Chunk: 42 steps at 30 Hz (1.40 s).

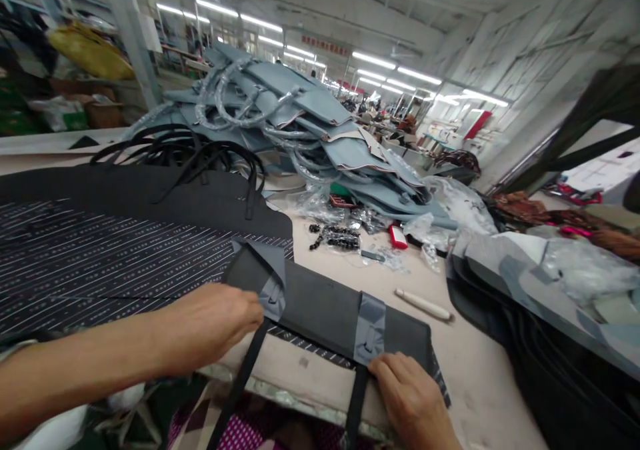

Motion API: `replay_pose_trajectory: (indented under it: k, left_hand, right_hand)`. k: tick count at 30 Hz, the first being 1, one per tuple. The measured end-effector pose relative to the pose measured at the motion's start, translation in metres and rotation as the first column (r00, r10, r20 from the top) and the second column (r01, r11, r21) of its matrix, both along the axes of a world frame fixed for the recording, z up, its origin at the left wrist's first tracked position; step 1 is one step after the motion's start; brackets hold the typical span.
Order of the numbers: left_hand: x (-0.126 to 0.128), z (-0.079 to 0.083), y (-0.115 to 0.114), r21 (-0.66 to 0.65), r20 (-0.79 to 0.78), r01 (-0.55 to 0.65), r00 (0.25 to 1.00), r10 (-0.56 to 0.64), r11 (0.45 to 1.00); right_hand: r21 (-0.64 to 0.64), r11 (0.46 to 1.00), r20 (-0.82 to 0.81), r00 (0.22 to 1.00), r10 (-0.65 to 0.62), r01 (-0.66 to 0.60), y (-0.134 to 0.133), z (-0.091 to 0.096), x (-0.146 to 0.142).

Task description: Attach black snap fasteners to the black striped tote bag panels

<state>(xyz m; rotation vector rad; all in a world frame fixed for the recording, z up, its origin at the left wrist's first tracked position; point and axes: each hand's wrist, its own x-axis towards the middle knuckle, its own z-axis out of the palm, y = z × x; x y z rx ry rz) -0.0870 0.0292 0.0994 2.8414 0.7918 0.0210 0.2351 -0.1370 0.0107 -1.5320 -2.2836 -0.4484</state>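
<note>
Dark panel (320, 303) at lower centre of the frame, just beyond my fingers.
My left hand (220, 320) curls against the left-side grey tab (274, 298); my right hand's (413, 397) fingertips touch the right-side grey tab's (370, 327) lower corner. I cannot tell whether either pinches. Black straps (245, 377) hang toward the bottom edge.

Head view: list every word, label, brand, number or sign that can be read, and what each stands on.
None can be read with certainty.
Red characters on the far banner: too small and blurred to read.
Tiny pale print between the stripes of the black fabric: too small to read.
</note>
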Motion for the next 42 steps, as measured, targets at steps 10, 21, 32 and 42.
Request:
replay_pose_trajectory:
  k: [10,21,32,42]
  left_hand:
    - [0.1,-0.056,0.045,0.084,0.057,0.235,0.969,-0.24,0.968]
    - [0.109,-0.09,0.06,0.121,0.059,0.237,0.968,-0.245,0.964]
    - [0.111,-0.104,0.056,0.097,0.151,0.211,0.963,-0.224,0.973]
    - [0.108,-0.11,0.054,0.153,0.21,0.199,0.951,-0.228,0.968]
  right_hand:
    - [-0.275,0.962,-0.294,0.953,-0.078,-0.006,0.003,0.014,0.014]
    - [-0.444,0.831,-0.437,0.729,-0.527,0.335,0.118,0.032,0.083]
    - [-0.533,0.803,-0.32,0.815,-0.484,0.267,0.211,0.001,0.081]
    - [-0.63,0.748,-0.422,0.715,-0.557,0.211,0.221,0.007,0.089]
